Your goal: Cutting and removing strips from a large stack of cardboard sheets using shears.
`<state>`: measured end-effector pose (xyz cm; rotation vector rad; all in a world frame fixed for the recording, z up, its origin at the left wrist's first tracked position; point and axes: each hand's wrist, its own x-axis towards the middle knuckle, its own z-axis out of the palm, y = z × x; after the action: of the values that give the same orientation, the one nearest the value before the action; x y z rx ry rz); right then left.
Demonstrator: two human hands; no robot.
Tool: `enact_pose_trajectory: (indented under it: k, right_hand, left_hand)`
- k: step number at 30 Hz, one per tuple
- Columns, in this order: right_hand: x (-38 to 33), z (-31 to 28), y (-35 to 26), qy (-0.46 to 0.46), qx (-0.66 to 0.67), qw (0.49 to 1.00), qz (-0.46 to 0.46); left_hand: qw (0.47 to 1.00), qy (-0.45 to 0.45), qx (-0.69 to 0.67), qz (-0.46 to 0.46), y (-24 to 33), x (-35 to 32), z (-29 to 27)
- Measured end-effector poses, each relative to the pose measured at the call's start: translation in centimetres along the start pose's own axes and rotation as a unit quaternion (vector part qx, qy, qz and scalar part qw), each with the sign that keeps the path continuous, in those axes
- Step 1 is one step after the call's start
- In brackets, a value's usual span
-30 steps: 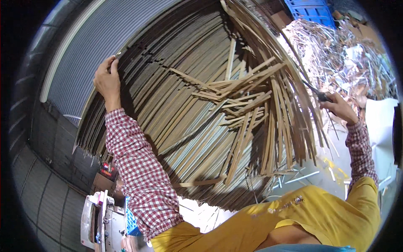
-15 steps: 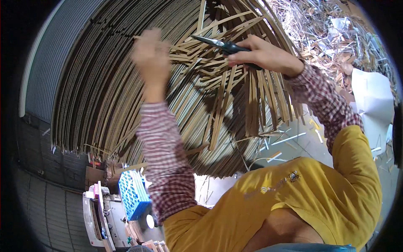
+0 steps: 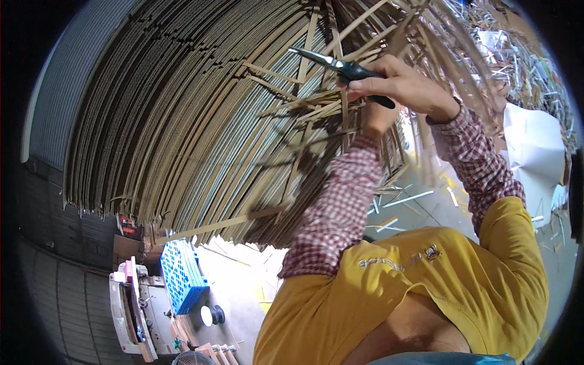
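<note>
My right hand [image 3: 410, 87] is closed around a hand tool [image 3: 325, 59] with dark handles and a long, pointed metal nose, like pliers or snips. The tool points up and left over a large stack of cardboard sheets [image 3: 152, 121]. Just below and partly behind the right hand is my left hand [image 3: 378, 118]; its fingers are hidden, so what it holds cannot be made out. Loose cardboard strips [image 3: 277, 75] lie across the top of the stack. More strips [image 3: 429, 146], smeared by motion, hang at its right side.
Heaped cardboard and paper scraps [image 3: 517, 79] fill the far right, with a white sheet [image 3: 532, 143] nearer. Offcuts litter the floor [image 3: 426, 210]. At lower left are a blue plastic pallet [image 3: 182, 277], a pale machine [image 3: 131, 310] and a dark spool [image 3: 213, 315].
My left hand has swept from the stack's left side to the right, beneath my right hand. Many loose strips have shifted right, uncovering the stack's middle. The right hand still holds the tool.
</note>
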<state>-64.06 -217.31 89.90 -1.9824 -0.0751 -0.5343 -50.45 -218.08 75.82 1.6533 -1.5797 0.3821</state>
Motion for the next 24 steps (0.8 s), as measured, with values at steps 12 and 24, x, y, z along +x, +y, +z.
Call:
enact_pose_trajectory:
  k: [12, 24]
  right_hand:
    - [5.3, 3.2, 3.1, -0.032, 0.085, 0.996, -0.01]
    - [1.4, 1.2, 1.7, -0.03, 0.073, 0.996, -0.036]
  left_hand:
    - [0.888, 0.393, -0.169, -0.169, -2.9, -5.6, -10.0]
    - [0.936, 0.247, -0.172, -0.183, -5.0, 2.5, -10.2]
